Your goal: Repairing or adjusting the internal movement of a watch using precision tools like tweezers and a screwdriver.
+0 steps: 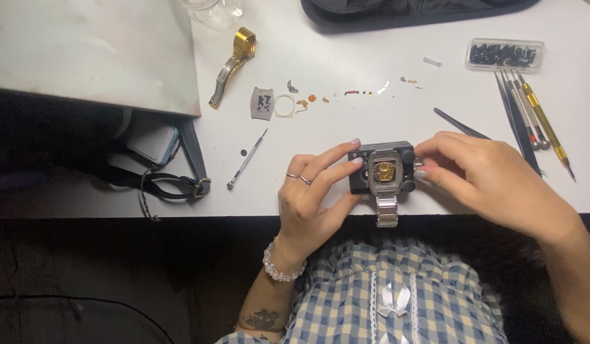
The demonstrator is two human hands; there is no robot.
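Observation:
A black watch holder [358, 177] sits near the front edge of the white table [346, 121]. Clamped in it is a rectangular silver watch [385, 172] with its back off, showing a gold movement; its steel bracelet hangs over the table edge. My left hand [311, 191] grips the holder's left side with thumb and fingertips. My right hand [483, 172] pinches the holder's right side, at the knob by the watch. Small watch parts [346, 94] lie in a row behind the holder, beside a square case back [262, 104] and a white ring [284, 105].
A gold and silver watch [234, 64] lies at the back left. A thin screwdriver [247, 159] lies left of my left hand. Black tweezers [460, 124], several screwdrivers [531, 108] and a clear box of black bits [504, 54] are at the right. A bag strap [174, 181] hangs at the left.

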